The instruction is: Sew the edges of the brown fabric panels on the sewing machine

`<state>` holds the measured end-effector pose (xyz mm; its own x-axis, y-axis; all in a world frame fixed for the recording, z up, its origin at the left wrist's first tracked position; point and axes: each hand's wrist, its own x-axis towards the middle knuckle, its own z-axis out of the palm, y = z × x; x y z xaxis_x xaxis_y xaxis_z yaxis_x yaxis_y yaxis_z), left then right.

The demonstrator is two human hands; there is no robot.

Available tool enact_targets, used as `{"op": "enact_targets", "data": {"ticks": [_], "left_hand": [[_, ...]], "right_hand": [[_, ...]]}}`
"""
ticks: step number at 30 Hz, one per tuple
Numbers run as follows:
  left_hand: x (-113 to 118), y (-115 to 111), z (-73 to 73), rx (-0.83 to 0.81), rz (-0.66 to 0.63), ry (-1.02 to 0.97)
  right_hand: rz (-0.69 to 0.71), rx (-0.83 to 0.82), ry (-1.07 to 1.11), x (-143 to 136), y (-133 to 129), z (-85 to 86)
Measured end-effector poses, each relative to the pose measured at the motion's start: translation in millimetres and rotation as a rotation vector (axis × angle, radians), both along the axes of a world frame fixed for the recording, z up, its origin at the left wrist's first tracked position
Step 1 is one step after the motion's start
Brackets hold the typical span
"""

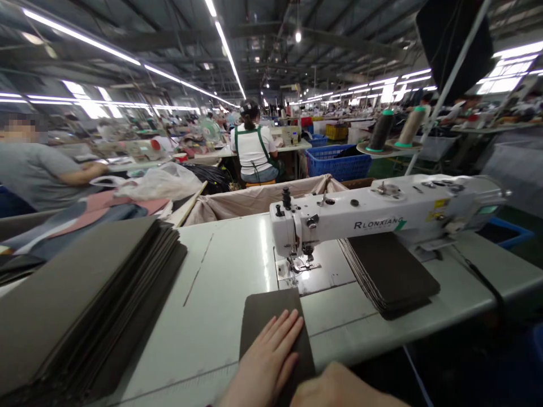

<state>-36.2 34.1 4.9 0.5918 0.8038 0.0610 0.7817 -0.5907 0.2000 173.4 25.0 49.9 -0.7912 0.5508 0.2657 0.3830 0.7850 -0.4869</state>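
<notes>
We see left-hand fingers (285,334) flat and spread on the dark panel (271,322), its long axis toward the sewing machine (382,217) presser foot just ahead on the worktop (220,271), right hand (339,387) beside, grip unclear.

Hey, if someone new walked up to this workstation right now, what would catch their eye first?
The white sewing machine stands out most, at centre right on the pale table. Just in front of its needle lies a dark fabric piece, with the left hand flat on it and the right hand at its near edge. A big stack of dark panels fills the left, and a smaller stack sits under the machine's arm.
</notes>
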Motion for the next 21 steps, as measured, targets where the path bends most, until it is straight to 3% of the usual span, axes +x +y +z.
{"op": "enact_targets", "data": {"ticks": [4, 8, 14, 21], "left_hand": [[-32, 9, 6.3, 0.036, 0.151, 0.008], [-30, 31, 14.5, -0.016, 0.123, -0.026], [-12, 62, 14.9, -0.032, 0.112, -0.068], [-6, 67, 15.4, -0.008, 0.118, -0.070]], "right_hand": [[-0.166, -0.088, -0.063, 3, 56, -9.2], [-0.246, -0.059, -0.136, 4, 92, -26.6], [-0.292, -0.066, -0.132, 3, 95, -38.1], [-0.324, -0.086, -0.126, 3, 98, -40.0]]}}
